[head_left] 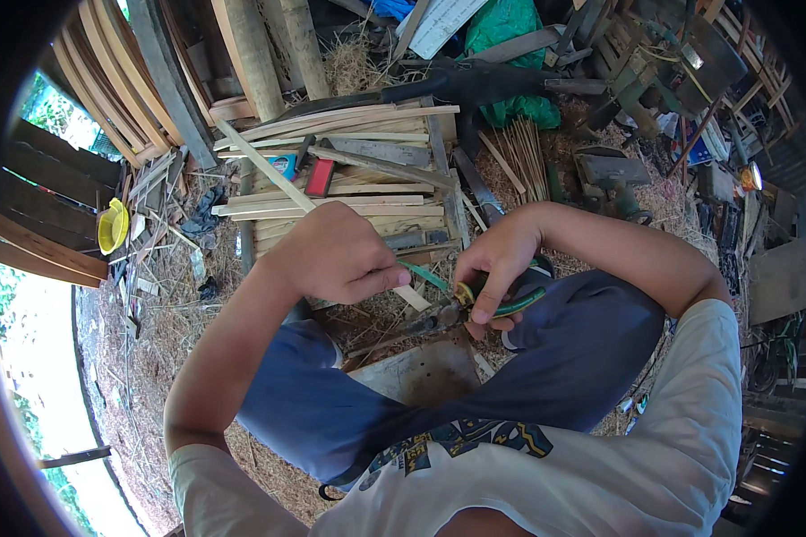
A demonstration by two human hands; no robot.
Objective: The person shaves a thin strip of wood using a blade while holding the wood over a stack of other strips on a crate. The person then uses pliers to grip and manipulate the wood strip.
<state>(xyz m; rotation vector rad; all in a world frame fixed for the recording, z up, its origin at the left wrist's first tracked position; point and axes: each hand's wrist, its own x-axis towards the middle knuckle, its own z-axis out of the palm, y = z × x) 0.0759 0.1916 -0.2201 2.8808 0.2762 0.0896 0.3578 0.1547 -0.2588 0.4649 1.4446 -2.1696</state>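
Observation:
My left hand (336,255) is closed around a thin, pale wooden strip (264,166). The strip slants from the low slatted platform's far left toward my lap, and its near end shows just past my fingers. In my right hand (501,255) is a pair of pliers (521,302) with green and yellow handles, my fingers wrapped around them. Its dark metal head points left, close to the strip's near end; whether they touch I cannot tell. A narrow green piece (424,275) lies between my two hands.
Several wooden strips (331,208) lie on the slatted platform ahead, with a blue tape measure (284,166) and a red block-like object (320,177). Thin sticks (521,157) stand bundled to its right. A yellow bowl-like thing (113,225) sits far left. Boards (166,80) lean behind.

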